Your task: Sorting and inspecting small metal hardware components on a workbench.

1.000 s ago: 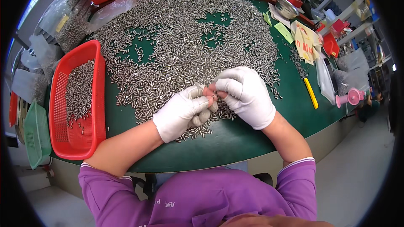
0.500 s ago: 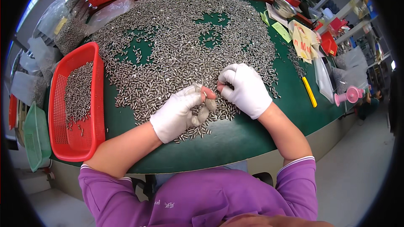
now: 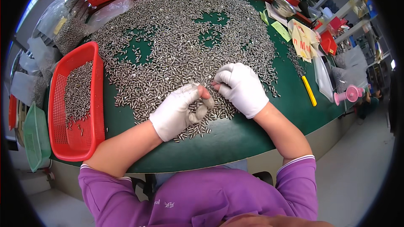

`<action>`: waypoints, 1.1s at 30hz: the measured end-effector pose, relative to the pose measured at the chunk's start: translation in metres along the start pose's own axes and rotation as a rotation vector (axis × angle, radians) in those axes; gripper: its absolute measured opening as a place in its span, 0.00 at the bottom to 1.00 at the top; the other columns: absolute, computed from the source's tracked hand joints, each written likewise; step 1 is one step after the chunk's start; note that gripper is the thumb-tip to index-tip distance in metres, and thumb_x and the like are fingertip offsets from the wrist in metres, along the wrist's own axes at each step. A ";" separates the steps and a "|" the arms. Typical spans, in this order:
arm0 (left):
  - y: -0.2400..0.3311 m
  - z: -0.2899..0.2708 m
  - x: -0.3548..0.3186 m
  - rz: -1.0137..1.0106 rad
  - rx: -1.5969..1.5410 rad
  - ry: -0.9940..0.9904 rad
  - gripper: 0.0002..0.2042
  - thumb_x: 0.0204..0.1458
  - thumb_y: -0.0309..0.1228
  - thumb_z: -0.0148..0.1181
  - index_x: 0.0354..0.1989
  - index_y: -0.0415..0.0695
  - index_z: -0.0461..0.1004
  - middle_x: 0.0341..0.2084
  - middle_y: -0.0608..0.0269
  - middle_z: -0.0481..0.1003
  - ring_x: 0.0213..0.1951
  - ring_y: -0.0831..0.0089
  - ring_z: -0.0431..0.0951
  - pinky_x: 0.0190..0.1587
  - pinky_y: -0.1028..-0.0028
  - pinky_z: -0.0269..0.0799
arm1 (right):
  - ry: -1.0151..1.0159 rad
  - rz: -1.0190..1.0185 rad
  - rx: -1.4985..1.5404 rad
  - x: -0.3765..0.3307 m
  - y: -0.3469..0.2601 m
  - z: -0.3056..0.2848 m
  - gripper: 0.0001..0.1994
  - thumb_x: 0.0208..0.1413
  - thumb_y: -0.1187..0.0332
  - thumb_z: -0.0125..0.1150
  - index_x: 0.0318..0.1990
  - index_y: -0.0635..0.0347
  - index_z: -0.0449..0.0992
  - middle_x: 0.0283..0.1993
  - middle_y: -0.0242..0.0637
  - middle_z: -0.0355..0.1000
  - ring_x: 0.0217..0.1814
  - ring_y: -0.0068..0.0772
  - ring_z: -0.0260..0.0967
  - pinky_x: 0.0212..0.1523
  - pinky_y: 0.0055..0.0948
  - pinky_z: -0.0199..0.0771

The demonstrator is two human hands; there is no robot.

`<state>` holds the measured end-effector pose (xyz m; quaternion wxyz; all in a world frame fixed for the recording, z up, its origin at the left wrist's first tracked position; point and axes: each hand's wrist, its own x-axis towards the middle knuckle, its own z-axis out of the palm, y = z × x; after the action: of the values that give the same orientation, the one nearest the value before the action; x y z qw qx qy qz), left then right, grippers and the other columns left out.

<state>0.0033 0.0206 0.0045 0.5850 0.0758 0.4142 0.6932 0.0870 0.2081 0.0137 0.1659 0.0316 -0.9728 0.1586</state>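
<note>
A broad spread of small silvery metal pins [image 3: 176,29] covers much of the green table [image 3: 189,153]. Over its near part, my left hand [image 3: 179,109], in a white glove with bare fingertips, has its thumb and forefinger pinched together and its other fingers curled; whatever lies in the pinch is too small to make out. Close by on the right, my right hand [image 3: 242,87] wears a similar glove. Its bent fingers are drawn together near the left fingertips, and anything inside them is hidden.
A red perforated basket [image 3: 99,101] partly filled with pins stands by my left forearm, with a pale green basket [image 3: 31,134] beyond it. Bags of pins [image 3: 71,29] sit at the far left. On the right lie a yellow-handled tool [image 3: 309,91], papers, and a pink spool-like object [image 3: 351,94].
My right hand has shifted slightly left, bringing its fingertips nearer to my left fingertips. My left hand has barely moved. The pins and baskets look the same.
</note>
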 end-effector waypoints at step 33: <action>0.005 0.009 -0.001 -0.060 0.090 0.038 0.08 0.57 0.37 0.55 0.38 0.48 0.69 0.28 0.72 0.70 0.20 0.86 0.62 0.20 0.87 0.52 | -0.030 0.065 -0.031 -0.007 0.006 -0.011 0.09 0.42 0.69 0.64 0.34 0.54 0.78 0.37 0.36 0.73 0.39 0.41 0.70 0.41 0.36 0.71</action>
<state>0.0053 0.0239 0.0136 0.5934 0.0763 0.4581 0.6574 0.0963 0.2173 0.0192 0.1463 -0.0005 -0.9781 0.1481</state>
